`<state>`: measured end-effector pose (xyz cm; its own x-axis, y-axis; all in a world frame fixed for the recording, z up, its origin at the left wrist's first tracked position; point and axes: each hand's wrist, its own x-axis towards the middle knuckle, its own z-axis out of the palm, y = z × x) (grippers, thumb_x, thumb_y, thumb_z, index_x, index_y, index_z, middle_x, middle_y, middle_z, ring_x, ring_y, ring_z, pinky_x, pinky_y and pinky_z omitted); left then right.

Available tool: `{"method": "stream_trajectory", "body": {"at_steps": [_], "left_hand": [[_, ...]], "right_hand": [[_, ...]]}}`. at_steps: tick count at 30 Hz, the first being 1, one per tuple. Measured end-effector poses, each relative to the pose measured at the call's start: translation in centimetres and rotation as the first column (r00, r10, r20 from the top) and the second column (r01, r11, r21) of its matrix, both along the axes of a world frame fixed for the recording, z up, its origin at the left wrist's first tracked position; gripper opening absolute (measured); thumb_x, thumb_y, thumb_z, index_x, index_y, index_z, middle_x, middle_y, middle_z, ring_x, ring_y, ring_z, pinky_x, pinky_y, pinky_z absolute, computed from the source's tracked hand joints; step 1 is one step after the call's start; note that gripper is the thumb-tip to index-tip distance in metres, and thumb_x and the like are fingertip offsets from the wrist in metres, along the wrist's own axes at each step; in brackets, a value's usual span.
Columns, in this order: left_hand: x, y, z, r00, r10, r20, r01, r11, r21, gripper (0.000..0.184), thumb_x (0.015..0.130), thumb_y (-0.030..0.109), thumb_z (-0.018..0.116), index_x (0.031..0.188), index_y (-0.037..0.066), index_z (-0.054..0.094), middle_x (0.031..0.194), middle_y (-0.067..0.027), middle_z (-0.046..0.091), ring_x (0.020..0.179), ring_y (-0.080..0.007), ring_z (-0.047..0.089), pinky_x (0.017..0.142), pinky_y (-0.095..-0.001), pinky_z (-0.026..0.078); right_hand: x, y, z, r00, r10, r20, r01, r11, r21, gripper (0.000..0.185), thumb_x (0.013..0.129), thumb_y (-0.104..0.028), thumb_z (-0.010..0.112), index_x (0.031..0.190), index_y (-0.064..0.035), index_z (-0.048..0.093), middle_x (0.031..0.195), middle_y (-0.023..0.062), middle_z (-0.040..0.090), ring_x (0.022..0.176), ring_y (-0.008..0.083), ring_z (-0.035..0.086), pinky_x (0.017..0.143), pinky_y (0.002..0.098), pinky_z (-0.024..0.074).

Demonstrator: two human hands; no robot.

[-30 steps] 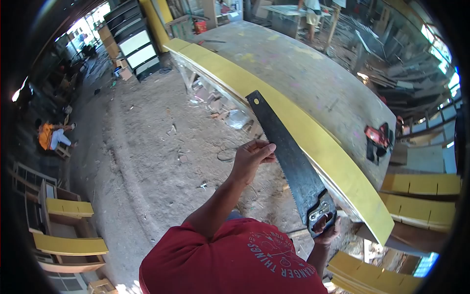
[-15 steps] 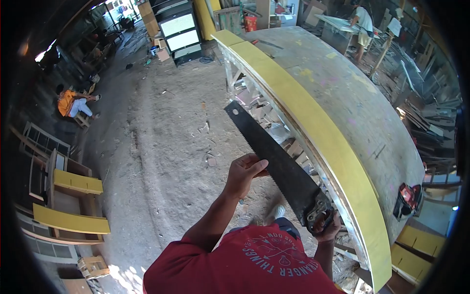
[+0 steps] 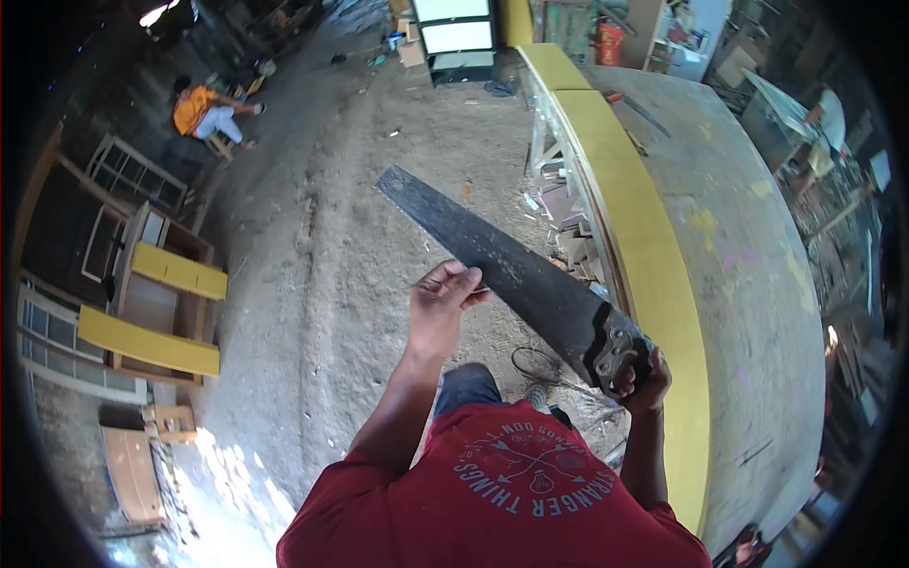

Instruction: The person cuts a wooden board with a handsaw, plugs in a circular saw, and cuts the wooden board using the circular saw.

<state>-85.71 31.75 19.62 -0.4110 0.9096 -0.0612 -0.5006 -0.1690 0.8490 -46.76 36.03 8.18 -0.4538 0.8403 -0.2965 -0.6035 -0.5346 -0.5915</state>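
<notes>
A handsaw with a dark, worn blade is held in front of my body, its tip pointing up and to the left. My right hand is wrapped around the saw's handle at the lower right. At the toothed edge, about midway along the blade, the thumb and fingers of my left hand are pinched together; part of those fingers is hidden. Just right of the handle runs a long yellow board along the near edge of a large workbench.
Yellow-fronted wooden cabinet pieces and window frames stand at left. A person in orange sits beyond them, while another person works at the far right. Wood scraps lie under the bench. A dark shelf unit stands ahead.
My view has turned left, shifting the bench rightward. The saw has swung to a flatter angle, tip farther left. Both hands remain on it, the left at the toothed edge.
</notes>
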Motion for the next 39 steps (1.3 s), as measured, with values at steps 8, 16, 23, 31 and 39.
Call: {"method": "stream_trajectory", "body": {"at_steps": [8,16,23,31,39], "left_hand": [[-13.3,14.8,-6.2,0.959,0.105,0.262,-0.113,0.994,0.013,0.014,0.108,0.022,0.067,0.113,0.01,0.068,0.106,-0.0001,0.072,0.101,-0.0169,0.069,0.097,-0.039,0.055],[-30.5,37.2,-8.4,0.833,-0.14,0.535,-0.103,0.911,0.4,0.05,0.104,0.027,0.071,0.149,0.01,0.056,0.105,0.0006,0.061,0.1,-0.019,0.062,0.1,-0.0404,0.054],[-40.9,53.4,-6.5,0.797,-0.327,0.507,0.019,0.854,0.519,0.063,0.096,0.022,0.08,0.152,0.014,0.052,0.143,-0.0059,0.064,0.136,-0.0258,0.062,0.115,-0.0473,0.053],[-48.0,71.7,-5.4,0.842,-0.306,0.444,0.045,0.861,0.507,0.048,0.099,0.019,0.076,0.141,0.011,0.054,0.137,-0.0051,0.065,0.131,-0.0244,0.064,0.115,-0.0456,0.051],[-57.1,89.5,-6.2,0.891,-0.188,0.414,0.004,0.914,0.407,0.057,0.099,0.022,0.075,0.152,0.013,0.054,0.148,-0.0082,0.063,0.14,-0.0282,0.058,0.121,-0.0487,0.046]], "right_hand": [[-13.6,17.3,2.8,0.933,-0.036,0.358,-0.172,0.83,0.531,0.044,0.091,-0.042,0.081,0.098,0.0004,0.071,0.07,0.0079,0.068,0.051,0.0181,0.062,0.051,0.0308,0.0499],[-32.9,34.5,13.4,0.691,-0.394,0.606,-0.67,-0.034,0.742,0.026,0.075,-0.028,0.089,0.092,-0.0113,0.078,0.078,0.001,0.065,0.075,0.0203,0.065,0.077,0.0396,0.0449],[-43.1,47.4,13.4,0.518,-0.66,0.544,-0.819,-0.199,0.539,0.028,0.077,-0.023,0.076,0.104,-0.0181,0.076,0.086,0.0003,0.057,0.082,0.0198,0.063,0.091,0.0434,0.0402],[-49.8,66.9,8.8,0.509,-0.675,0.533,-0.823,-0.201,0.531,0.025,0.078,-0.024,0.075,0.102,-0.0174,0.075,0.09,0.0009,0.059,0.089,0.022,0.063,0.097,0.045,0.0399],[-57.1,88.5,9.4,0.672,-0.472,0.571,-0.697,-0.144,0.702,0.029,0.073,-0.027,0.086,0.095,-0.0137,0.074,0.089,0.0022,0.065,0.087,0.0228,0.063,0.091,0.0444,0.0414]]}}
